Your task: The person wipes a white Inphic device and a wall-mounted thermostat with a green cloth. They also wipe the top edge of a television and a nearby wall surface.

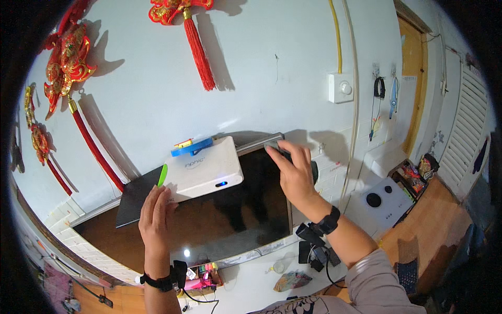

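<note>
A white Inphic set-top box [204, 170] with a lit blue light sits at the top edge of a wall-mounted flat-screen television [251, 204]. My left hand [155, 212] is at the box's left front corner, fingers together; whether they grip it is hidden. A bright green strip [162, 175] shows just above those fingertips. Behind that hand is a black flat panel [135, 194]. A blue ring-shaped object [192, 148] with small yellow and red pieces rests on the box's back edge. My right hand [296, 172] pinches a dark grey-green cloth-like piece [283, 151] at the television's upper right corner.
Red tasselled ornaments [198, 51] hang on the wall. To the right are a white dial switch [340, 88] and cables. On the white cabinet top [245, 280] below stand a box of small items [202, 278], a clear glass [278, 267] and black devices with wires [313, 253].
</note>
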The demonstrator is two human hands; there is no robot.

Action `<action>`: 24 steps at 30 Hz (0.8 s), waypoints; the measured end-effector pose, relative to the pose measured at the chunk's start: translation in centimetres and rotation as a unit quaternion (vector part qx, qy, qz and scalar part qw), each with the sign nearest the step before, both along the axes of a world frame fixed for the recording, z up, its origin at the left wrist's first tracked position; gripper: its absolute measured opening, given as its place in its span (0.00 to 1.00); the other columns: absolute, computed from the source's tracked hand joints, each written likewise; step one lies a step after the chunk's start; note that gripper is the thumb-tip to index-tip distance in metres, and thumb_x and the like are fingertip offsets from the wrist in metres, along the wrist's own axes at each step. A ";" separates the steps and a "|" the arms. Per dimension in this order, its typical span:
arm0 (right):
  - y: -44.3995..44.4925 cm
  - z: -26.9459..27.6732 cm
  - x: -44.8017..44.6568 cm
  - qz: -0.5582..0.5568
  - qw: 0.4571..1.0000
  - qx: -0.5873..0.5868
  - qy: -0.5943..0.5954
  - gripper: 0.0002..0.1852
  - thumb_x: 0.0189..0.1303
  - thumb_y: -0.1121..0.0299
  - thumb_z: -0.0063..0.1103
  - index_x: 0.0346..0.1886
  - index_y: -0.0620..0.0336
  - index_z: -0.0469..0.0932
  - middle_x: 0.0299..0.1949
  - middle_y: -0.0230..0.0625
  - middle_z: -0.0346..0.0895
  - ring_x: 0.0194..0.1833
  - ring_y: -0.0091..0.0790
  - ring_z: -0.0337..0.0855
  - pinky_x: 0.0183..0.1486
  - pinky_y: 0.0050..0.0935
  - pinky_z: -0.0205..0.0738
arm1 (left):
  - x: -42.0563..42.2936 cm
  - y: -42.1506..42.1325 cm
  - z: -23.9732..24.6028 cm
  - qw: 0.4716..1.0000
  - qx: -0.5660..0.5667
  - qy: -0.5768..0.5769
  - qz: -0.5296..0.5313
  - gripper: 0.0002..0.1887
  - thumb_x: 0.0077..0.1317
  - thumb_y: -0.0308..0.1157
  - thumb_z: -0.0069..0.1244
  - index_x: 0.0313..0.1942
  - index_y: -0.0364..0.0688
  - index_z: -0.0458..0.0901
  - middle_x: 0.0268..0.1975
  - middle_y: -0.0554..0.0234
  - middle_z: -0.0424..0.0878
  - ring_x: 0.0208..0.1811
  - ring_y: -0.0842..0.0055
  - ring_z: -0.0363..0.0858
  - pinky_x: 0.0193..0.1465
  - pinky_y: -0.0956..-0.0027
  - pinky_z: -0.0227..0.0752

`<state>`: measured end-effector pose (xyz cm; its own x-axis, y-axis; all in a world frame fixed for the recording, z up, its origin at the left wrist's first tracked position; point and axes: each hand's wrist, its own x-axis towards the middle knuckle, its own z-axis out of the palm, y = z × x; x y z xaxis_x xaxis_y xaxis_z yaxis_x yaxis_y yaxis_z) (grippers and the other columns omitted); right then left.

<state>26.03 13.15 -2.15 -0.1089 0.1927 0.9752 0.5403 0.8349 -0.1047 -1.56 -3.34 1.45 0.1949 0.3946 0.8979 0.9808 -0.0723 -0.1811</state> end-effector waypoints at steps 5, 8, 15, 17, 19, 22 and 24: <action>2.5 4.4 -3.3 0.087 0.984 -0.105 -0.118 0.11 0.55 0.78 0.54 0.39 0.64 0.83 0.47 0.42 0.75 0.49 0.47 0.70 0.53 0.39 0.69 | 0.5 -0.2 -0.3 1.000 -0.019 -0.007 0.007 0.19 0.55 0.22 0.59 0.49 0.39 0.79 0.51 0.52 0.81 0.55 0.57 0.79 0.56 0.58 0.75; 2.7 4.3 -4.9 0.035 0.977 -0.081 -0.194 0.07 0.55 0.76 0.55 0.34 0.63 0.83 0.44 0.40 0.75 0.49 0.44 0.69 0.53 0.36 0.68 | 0.9 -0.4 -0.4 0.999 -0.023 -0.025 0.000 0.20 0.55 0.22 0.59 0.49 0.39 0.79 0.51 0.52 0.81 0.56 0.56 0.78 0.57 0.57 0.74; 3.5 3.2 -4.6 0.004 0.987 0.010 -0.158 0.05 0.52 0.75 0.55 0.29 0.62 0.81 0.36 0.40 0.73 0.43 0.44 0.69 0.49 0.36 0.68 | 1.6 -0.5 -0.6 0.999 -0.021 -0.043 0.004 0.20 0.55 0.21 0.59 0.50 0.38 0.79 0.52 0.50 0.79 0.57 0.55 0.77 0.58 0.57 0.73; 4.0 3.4 -3.8 0.002 0.991 -0.011 -0.136 0.05 0.51 0.75 0.55 0.30 0.62 0.81 0.35 0.40 0.73 0.42 0.44 0.69 0.47 0.37 0.69 | 1.8 -0.5 -0.7 0.998 -0.020 -0.052 0.011 0.20 0.55 0.20 0.58 0.50 0.38 0.80 0.53 0.50 0.79 0.57 0.54 0.77 0.58 0.58 0.73; 4.7 3.5 -2.0 -0.007 0.992 -0.017 -0.122 0.05 0.50 0.76 0.55 0.30 0.61 0.81 0.35 0.40 0.73 0.41 0.44 0.69 0.47 0.37 0.69 | 2.0 -0.6 -0.7 0.998 -0.020 -0.051 0.024 0.20 0.55 0.19 0.57 0.50 0.38 0.80 0.53 0.50 0.79 0.58 0.54 0.77 0.59 0.58 0.73; 5.5 3.3 0.6 -0.013 0.990 -0.057 -0.128 0.12 0.53 0.78 0.55 0.41 0.60 0.83 0.42 0.39 0.75 0.45 0.44 0.69 0.50 0.36 0.69 | 2.3 -0.7 -0.7 0.996 -0.025 -0.076 0.026 0.20 0.56 0.18 0.56 0.50 0.38 0.80 0.53 0.50 0.79 0.59 0.55 0.76 0.59 0.59 0.73; 5.7 3.1 1.3 -0.016 0.987 -0.080 -0.138 0.13 0.56 0.77 0.55 0.44 0.59 0.83 0.46 0.39 0.75 0.46 0.45 0.69 0.53 0.36 0.69 | 2.4 -0.7 -0.9 0.996 -0.022 -0.090 0.011 0.20 0.56 0.18 0.57 0.51 0.39 0.80 0.54 0.51 0.79 0.60 0.56 0.75 0.60 0.59 0.72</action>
<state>27.30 18.85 0.94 -0.3581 0.3487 0.8661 0.5919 0.8022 -0.0782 0.86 -4.05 0.58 0.0229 0.4365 0.8994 0.9985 -0.0546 0.0010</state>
